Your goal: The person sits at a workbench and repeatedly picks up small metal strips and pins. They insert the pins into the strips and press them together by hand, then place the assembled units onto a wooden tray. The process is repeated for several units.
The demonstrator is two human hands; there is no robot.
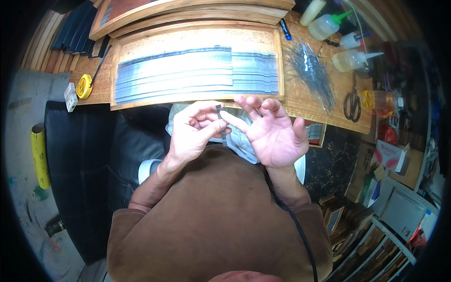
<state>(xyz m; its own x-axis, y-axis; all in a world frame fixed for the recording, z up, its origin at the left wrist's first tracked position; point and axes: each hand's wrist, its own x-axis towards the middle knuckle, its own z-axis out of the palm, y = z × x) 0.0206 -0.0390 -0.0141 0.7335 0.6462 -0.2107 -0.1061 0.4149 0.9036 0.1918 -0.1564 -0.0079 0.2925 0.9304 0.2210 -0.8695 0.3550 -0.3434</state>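
Observation:
Between the thumb and fingers of my left hand (190,134) is a narrow dark grey strip (223,137), held upright in front of my chest. My right hand (278,141) has its palm turned up and its fingers spread. Its index fingertip reaches the strip's upper part; whether it presses on it I cannot tell. Just beyond both hands lies a shallow wooden tray (281,75), with rows of thin grey strips (188,77) laid overlapping in it. Part of a small box of grey pieces (314,131) shows below the table edge, partly hidden by my right hand.
On the wooden table (296,101) are a heap of thin dark strips (307,66), scissors (352,105), squeeze bottles (324,27) and a blue marker (285,29). A yellow tape measure (84,86) sits at the left. More wooden trays (197,16) are stacked behind.

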